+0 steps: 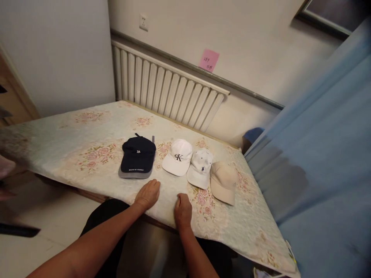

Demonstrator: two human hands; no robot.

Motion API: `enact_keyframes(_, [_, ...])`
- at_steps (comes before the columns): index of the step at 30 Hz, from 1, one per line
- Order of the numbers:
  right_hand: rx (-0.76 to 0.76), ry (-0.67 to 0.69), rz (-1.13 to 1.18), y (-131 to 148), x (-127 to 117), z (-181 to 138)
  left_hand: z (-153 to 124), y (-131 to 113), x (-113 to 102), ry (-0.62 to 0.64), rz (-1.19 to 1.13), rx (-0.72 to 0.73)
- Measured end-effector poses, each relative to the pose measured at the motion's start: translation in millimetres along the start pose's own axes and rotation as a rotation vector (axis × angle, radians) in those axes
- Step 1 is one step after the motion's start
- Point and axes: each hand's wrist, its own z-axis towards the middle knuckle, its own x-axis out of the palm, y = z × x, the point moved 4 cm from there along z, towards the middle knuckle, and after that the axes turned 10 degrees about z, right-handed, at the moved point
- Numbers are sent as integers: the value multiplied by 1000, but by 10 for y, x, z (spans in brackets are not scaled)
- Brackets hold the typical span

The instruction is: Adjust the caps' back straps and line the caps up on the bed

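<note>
My left hand (147,194) rests as a loose fist on the flowered tablecloth (107,185), just below the brim of a navy baseball cap (138,156) with a grey brim edge. Also curled closed, my right hand (183,211) lies near the table's front edge, and no object shows in either fist. Right of the navy cap sits a white cap (177,157) with black "CK" letters. Beside it is a second white cap (200,168) with a small dark blue emblem, then a beige cap (224,181). Neither hand touches a cap.
Behind the table a white radiator (165,85) runs along the wall under a pipe. A pink paper note (209,60) and a socket (143,22) are on the wall. A blue curtain (319,162) hangs at the right. Part of another person's hand (5,166) appears at the left edge.
</note>
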Motion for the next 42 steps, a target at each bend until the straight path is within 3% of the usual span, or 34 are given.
enact_keyframes(42, [1,4,-22,20,-4,-6,-6,-2,-33,10,-9,-18])
